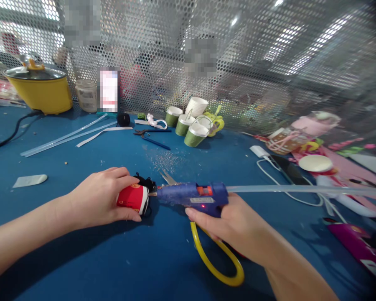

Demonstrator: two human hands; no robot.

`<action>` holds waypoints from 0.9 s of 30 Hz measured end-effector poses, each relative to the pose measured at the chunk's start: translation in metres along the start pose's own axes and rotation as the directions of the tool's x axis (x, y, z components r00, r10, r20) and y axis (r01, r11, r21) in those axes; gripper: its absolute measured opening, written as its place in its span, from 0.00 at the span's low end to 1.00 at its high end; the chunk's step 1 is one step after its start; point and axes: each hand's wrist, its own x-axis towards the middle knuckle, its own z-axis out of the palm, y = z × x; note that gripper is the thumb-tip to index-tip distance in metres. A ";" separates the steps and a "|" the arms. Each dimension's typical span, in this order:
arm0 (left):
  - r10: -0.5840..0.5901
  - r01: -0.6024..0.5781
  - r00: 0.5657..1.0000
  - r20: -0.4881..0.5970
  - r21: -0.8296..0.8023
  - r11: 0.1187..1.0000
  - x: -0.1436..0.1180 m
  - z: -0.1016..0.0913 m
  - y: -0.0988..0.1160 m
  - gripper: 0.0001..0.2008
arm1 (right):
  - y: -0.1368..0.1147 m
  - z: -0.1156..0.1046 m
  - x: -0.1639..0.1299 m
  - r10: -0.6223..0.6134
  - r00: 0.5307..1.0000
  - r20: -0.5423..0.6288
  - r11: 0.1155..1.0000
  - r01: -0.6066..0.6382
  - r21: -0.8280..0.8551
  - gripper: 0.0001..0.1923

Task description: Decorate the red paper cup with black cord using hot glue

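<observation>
Both forearms come in low over the blue desk (81,259). The left hand (97,200) lies palm-down with its grip closed around a small red cup (132,197) on its side, white rim facing right. The right hand (235,228) is wrapped around a blue glue gun (192,194), held level, nozzle tip right at the cup's rim. A clear glue stick (301,189) pokes out the back. Yellow-handled scissors (217,265) lie under that hand.

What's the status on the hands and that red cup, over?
Left hand gripping the red cup on its side. Right hand holding the blue glue gun, nozzle at the cup's rim. Scissors lying under the right hand.
</observation>
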 end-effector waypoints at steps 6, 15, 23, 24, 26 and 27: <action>0.004 -0.004 1.000 -0.006 -0.011 1.000 0.000 0.000 0.000 0.31 | 0.001 0.000 0.001 -0.015 1.000 0.005 1.000 0.015 -0.017 0.15; 0.040 -0.045 0.995 -0.090 -0.047 0.998 0.000 0.002 -0.001 0.31 | 0.007 -0.002 0.003 -0.018 1.000 -0.021 1.000 0.018 0.005 0.17; 0.109 -0.113 0.956 -0.273 0.001 0.994 -0.004 0.009 -0.005 0.30 | 0.008 -0.003 0.000 -0.041 0.997 -0.069 0.999 0.041 0.000 0.16; 0.118 -0.117 0.955 -0.271 0.020 0.993 -0.004 0.010 -0.005 0.30 | 0.007 -0.002 0.000 -0.053 0.996 -0.065 0.999 0.053 -0.010 0.17; 0.138 -0.129 0.957 -0.255 0.051 0.990 -0.004 0.010 -0.005 0.30 | 0.005 -0.001 0.000 -0.091 0.994 -0.057 0.996 0.090 -0.029 0.18; 0.147 -0.136 0.959 -0.244 0.061 0.989 -0.004 0.011 -0.005 0.29 | 0.004 -0.001 -0.001 -0.108 0.992 -0.059 0.994 0.106 -0.040 0.18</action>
